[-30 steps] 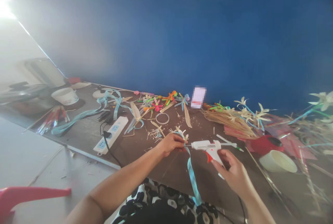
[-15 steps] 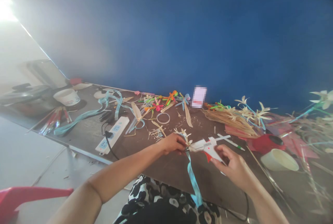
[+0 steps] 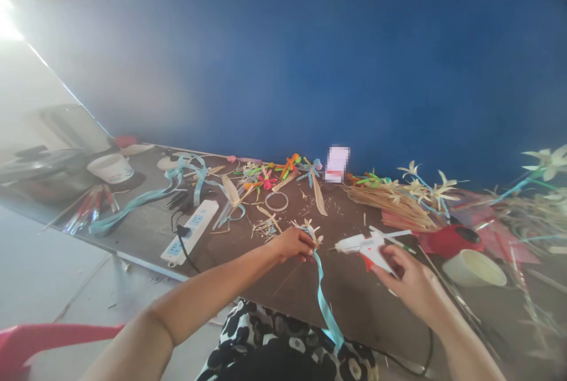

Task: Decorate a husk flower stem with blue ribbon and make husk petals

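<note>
Brown tabletop [image 3: 345, 295] is backed by a blue panel [image 3: 310, 74]. Near centre, a pale flower [image 3: 315, 233] is pinched in the left hand [image 3: 293, 245], presumably for steadiness, blue ribbon [image 3: 325, 308] trailing; rightward, a glue gun [image 3: 365, 246] is clasped in the right hand [image 3: 411, 280], tip held apart from the flower.

The glue gun [image 3: 362, 245] is white with a red trigger [image 3: 367, 261]. The ribbon [image 3: 325, 301] is light blue, the flower [image 3: 312, 232] cream. The counter [image 3: 361, 304] is dark brown, the partition [image 3: 319, 74] deep blue. The power strip [image 3: 191, 234] is white with pale blue socket panels [image 3: 199, 220]; its plug [image 3: 183, 231] is black. The clothing [image 3: 248, 328] carries black, white and grey blotches. The right-hand tub [image 3: 478, 269] is off-white, the straw bundle [image 3: 383, 204] tan.
</note>
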{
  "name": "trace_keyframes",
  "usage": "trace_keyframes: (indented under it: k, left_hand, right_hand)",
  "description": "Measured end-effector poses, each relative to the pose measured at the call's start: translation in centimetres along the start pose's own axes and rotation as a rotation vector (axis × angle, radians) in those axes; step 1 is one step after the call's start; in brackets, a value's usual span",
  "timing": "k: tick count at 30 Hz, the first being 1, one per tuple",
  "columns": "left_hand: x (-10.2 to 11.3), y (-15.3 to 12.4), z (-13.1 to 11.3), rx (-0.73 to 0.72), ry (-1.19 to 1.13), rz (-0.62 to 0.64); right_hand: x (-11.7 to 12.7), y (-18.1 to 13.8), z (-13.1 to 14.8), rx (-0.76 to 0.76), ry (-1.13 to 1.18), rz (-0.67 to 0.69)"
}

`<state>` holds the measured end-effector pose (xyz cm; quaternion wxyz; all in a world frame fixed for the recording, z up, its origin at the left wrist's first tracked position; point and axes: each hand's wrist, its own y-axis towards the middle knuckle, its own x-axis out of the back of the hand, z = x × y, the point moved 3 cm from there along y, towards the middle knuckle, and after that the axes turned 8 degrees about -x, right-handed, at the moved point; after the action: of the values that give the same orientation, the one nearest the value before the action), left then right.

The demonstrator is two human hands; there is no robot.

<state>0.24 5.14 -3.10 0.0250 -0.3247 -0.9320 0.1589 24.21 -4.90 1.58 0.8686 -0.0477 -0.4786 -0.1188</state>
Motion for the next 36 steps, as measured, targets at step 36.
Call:
trace_keyframes:
  k: [36]
  left_hand:
    - [-2.7, 0.6, -2.0, -0.075, -0.178, -0.107]
  right_hand:
    - [-2.0, 0.9, -5.4, -0.627, -0.257, -0.199]
